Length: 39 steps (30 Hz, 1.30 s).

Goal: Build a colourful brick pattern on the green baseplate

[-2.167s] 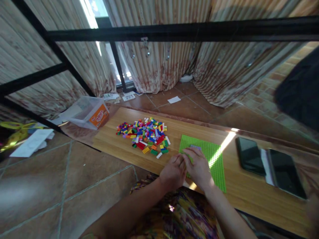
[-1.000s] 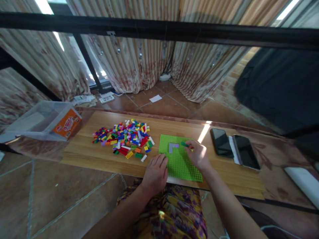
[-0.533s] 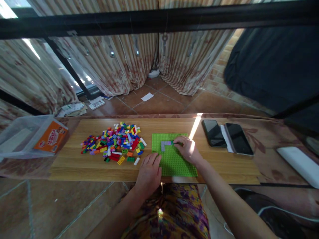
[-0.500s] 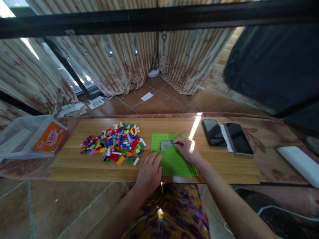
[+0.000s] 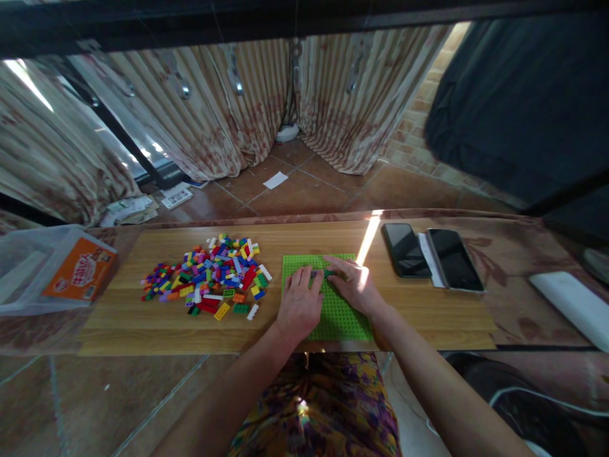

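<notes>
Square green studded plastic baseplate: under both hands, by wooden tabletop's near edge
Left hand: over plate's left side, fingers together; grip hidden, can't tell
Small dark green plastic brick: at right hand's fingertips
Right thumb/forefinger: parted; pinch unclear
Multicolour plastic brick pile: left of left hand, apart

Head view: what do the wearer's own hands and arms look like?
Left hand and right hand are ungloved. The forearms show no sleeves, watch, bracelet, markings or attached cables. Rings: too blurred to tell.
</notes>
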Tool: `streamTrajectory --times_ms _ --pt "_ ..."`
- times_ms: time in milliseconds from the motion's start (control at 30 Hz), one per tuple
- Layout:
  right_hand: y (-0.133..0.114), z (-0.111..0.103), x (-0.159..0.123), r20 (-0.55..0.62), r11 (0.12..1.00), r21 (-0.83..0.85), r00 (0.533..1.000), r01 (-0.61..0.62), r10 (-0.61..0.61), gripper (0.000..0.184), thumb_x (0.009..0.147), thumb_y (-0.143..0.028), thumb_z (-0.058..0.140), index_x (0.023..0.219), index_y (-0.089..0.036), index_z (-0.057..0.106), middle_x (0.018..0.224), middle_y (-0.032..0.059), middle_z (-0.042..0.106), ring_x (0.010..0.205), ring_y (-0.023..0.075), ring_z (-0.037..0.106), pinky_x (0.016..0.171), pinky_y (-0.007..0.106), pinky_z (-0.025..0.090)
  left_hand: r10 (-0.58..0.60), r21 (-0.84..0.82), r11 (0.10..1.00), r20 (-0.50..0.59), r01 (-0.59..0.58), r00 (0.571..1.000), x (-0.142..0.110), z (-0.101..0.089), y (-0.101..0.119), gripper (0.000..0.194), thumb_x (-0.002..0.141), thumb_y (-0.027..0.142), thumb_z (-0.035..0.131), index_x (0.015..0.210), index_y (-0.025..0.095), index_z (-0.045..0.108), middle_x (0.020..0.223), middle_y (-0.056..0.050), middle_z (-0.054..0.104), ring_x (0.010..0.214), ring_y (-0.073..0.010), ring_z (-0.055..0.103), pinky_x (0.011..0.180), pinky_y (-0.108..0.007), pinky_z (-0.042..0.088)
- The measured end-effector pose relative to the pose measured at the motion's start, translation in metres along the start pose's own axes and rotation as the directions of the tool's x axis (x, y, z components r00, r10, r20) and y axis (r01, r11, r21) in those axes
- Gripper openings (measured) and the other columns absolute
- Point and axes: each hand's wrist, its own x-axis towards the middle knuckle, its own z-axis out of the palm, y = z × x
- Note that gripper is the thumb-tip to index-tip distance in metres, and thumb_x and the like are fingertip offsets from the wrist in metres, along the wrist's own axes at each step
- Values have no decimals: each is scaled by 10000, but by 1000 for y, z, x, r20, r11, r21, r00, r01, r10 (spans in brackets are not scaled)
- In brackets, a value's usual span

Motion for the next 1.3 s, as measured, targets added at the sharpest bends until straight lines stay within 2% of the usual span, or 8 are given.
streamTrajectory --times_ms 167,300,633,900,1300 --pt "1 0 -5 -16 992 -75 995 100 -101 431 842 -168 581 1265 -251 588 939 49 720 907 207 651 843 399 558 12 18 1000 -31 -11 999 -5 8 -2 469 927 286 469 1372 139 450 1398 -174 471 1314 -324 400 1055 -504 380" --pt "1 2 -9 -45 986 -106 990 130 -136 431 869 -167 551 1291 -252 553 929 39 715 901 195 643 841 387 556 16 -22 1000 -63 -17 998 -8 12 -4 464 933 287 460 1367 123 446 1417 -167 465 1330 -312 392 1085 -497 354" --pt "-2 3 -9 -54 993 -91 996 70 -75 429 854 -158 559 1270 -263 566 923 34 719 891 203 634 830 398 554 -20 -161 987 -100 4 995 -9 10 -4 502 923 259 447 1396 103 375 1411 -180 477 1354 -295 382 1108 -511 324" --pt "-1 2 -7 -38 991 -112 997 67 -71 413 849 -162 563 1251 -255 587 918 28 724 864 191 644 833 378 540 13 -84 996 -55 -18 998 -9 6 -3 462 938 246 418 1400 219 425 1420 -147 451 1337 -306 382 1082 -530 328" --pt "-3 -4 2 56 971 -221 995 89 -79 422 841 -195 581 1259 -256 603 917 44 742 897 236 657 891 429 484 -12 -53 999 -39 10 999 -5 4 3 457 901 211 439 1355 173 473 1409 -155 469 1302 -323 399 1052 -536 347"
